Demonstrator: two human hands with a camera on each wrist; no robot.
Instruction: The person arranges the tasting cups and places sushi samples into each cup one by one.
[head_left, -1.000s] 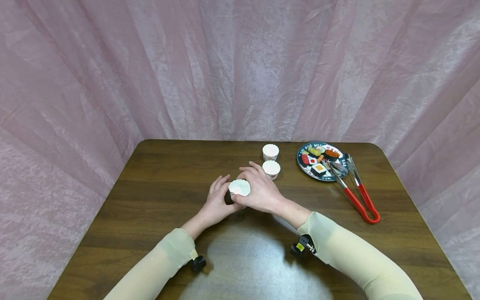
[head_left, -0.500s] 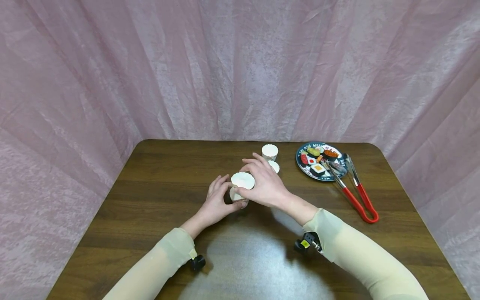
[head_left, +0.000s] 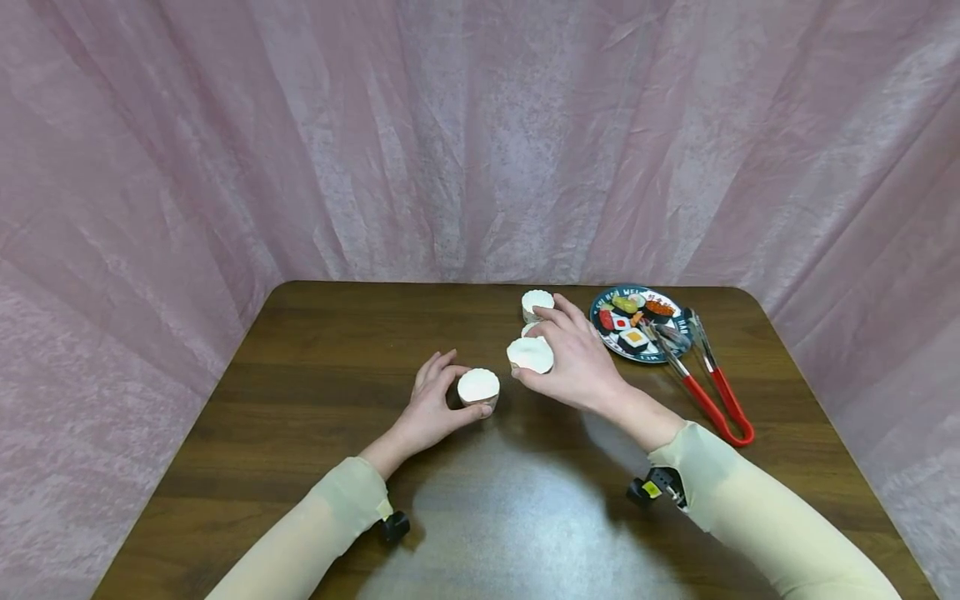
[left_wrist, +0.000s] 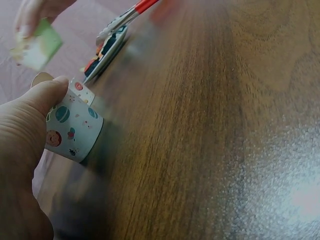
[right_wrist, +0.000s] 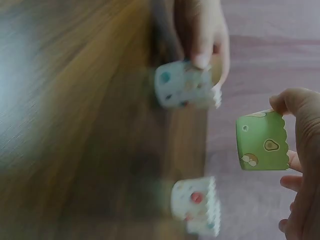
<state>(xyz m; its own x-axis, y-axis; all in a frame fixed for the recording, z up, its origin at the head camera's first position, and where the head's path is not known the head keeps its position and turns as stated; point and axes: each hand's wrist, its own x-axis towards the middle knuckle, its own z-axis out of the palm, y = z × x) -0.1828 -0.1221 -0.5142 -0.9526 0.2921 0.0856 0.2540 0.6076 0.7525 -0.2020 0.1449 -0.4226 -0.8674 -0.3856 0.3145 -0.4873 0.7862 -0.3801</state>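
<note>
"Where do we find the hands?"

"With the white printed baking cup point(left_wrist: 75, 127) as our clock's centre, it stands upright on the wooden table point(head_left: 337, 333). The left hand point(head_left: 427, 410), at eight o'clock, clasps it between thumb and fingers. The right hand point(head_left: 573, 358), at half past two, pinches the green avocado-print baking cup point(right_wrist: 262, 135), held off the table at two o'clock."

"What else can we place?"

"A similar cup point(head_left: 537, 302) at one o'clock, another mostly hidden in front of it; a sushi-laden plate point(head_left: 609, 340) nearer three, red-handled tongs point(head_left: 698, 395) overlapping it."

"How should we expect the cups to handle?"

"Light, we judge: stiff paper, easily dented. We'd grip the side walls gently, sparing the scalloped rims."
</note>
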